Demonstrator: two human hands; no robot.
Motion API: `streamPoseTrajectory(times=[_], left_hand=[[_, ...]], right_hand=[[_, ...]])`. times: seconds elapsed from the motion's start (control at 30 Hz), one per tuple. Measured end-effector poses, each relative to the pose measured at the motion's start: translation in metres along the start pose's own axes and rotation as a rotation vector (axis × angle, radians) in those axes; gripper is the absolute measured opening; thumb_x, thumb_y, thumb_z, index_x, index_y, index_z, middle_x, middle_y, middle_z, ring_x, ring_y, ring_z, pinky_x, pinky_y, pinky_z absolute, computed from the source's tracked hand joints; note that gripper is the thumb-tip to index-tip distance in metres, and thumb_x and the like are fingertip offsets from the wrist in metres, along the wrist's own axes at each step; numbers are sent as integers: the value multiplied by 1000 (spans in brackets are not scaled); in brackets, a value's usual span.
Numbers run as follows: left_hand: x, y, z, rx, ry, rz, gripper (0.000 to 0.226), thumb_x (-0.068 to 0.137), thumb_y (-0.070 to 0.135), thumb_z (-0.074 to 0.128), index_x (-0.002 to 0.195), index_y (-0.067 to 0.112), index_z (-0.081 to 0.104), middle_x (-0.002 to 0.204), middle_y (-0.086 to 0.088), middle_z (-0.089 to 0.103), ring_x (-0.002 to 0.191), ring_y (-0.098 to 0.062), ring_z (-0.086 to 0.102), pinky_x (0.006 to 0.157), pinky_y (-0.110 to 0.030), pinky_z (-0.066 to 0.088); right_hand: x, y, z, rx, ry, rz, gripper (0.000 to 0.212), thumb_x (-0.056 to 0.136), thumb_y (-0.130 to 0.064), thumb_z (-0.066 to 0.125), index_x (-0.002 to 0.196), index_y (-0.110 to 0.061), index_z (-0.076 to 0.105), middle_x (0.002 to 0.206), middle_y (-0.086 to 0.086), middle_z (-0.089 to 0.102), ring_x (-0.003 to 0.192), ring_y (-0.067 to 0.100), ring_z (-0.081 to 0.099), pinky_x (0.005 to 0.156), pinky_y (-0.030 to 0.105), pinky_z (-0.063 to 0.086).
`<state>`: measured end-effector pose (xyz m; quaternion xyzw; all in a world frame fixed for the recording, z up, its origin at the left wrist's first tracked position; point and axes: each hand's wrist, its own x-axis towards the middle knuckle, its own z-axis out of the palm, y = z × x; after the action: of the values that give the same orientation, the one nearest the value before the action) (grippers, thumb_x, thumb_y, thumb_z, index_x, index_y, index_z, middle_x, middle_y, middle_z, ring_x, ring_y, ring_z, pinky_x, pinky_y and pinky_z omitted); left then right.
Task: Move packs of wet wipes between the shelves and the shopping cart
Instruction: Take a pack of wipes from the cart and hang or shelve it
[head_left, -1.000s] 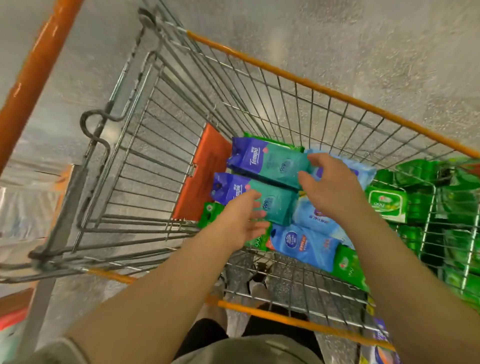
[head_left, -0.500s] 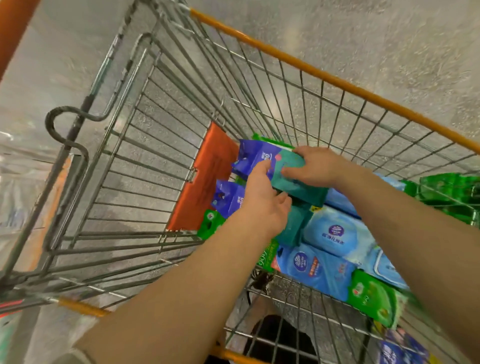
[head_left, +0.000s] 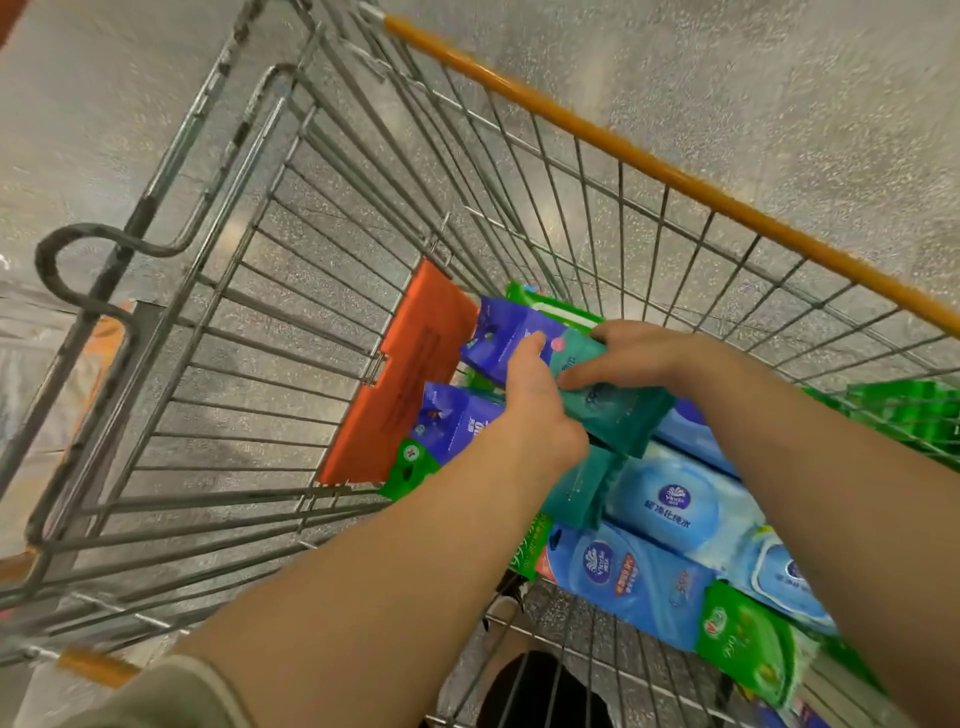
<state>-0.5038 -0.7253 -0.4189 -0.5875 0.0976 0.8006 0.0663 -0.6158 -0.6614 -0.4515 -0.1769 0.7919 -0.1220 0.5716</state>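
Both hands meet on one purple-and-teal pack of wet wipes inside the shopping cart. The left hand curls its fingers round the pack's near side, and the right hand grips its top edge with the thumb underneath. A second purple pack lies below, beside an orange flap. Blue packs and green packs lie nearer the person.

We read "Vinda" in a round logo on two blue packs; other print too blurred.
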Motion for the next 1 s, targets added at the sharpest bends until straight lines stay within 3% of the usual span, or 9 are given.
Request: streamPoseTrajectory(times=[0.13,0.23,0.37,0.47,0.53,0.63,0.7,0.83,1.0], left_hand=[[8,3,-2,10,25,-20,57,96,57,48,113,8,71,112,-23,71,95,-38,67,90,-48,53],[10,6,-7,11,40,-47,56,94,55,51,113,7,72,116,-22,72,103,-38,68,94,-48,53],[2,2,-14,-2,12,-10,49,96,49,49,105,9,74,104,-21,74,94,-38,68,87,-45,54],[-12,-2,-17,14,-27,44,53,97,53,50,120,11,74,117,-22,74,108,-40,69,93,-48,55],[-26,-2,-18,62,-40,95,57,95,60,56,125,14,73,115,-21,75,101,-37,73,84,-47,61],[-51,1,-20,140,13,262,80,67,68,82,130,21,63,116,-15,75,92,-34,77,78,-54,63],[-72,6,-21,164,43,384,93,56,62,89,132,24,51,122,-12,70,94,-33,77,78,-54,63],[-134,22,-14,186,-204,395,85,71,48,88,142,15,55,125,-20,71,104,-37,74,86,-54,62],[-211,37,2,269,-451,382,57,75,44,69,117,6,74,112,-20,73,93,-32,70,94,-45,56]], right_hand=[[2,3,3,186,-60,33,53,67,-31,93,107,-18,63,101,9,76,86,28,77,83,50,63],[0,1,7,217,-53,25,63,60,-32,96,109,-20,58,103,8,74,87,28,76,82,51,63],[-15,-2,14,247,12,13,77,52,-40,96,113,-21,52,104,6,70,86,24,73,74,42,63],[-40,-7,15,363,120,-32,66,63,-33,94,111,-18,50,98,3,68,78,19,71,60,29,55],[-58,-9,16,488,176,-70,68,63,-30,94,113,-17,50,99,4,70,77,18,74,61,30,57],[-92,-20,19,687,207,-137,87,55,-31,96,128,-16,51,105,4,74,80,20,77,68,36,62],[-117,-32,20,783,210,-196,81,56,-27,95,127,-16,58,102,5,77,82,23,78,74,41,63],[-167,-61,22,908,233,-315,78,53,-30,94,122,-15,62,100,7,78,86,28,77,80,47,62],[-228,-94,21,1013,338,-440,72,58,-32,90,122,-18,60,106,8,77,92,28,77,86,52,61]])
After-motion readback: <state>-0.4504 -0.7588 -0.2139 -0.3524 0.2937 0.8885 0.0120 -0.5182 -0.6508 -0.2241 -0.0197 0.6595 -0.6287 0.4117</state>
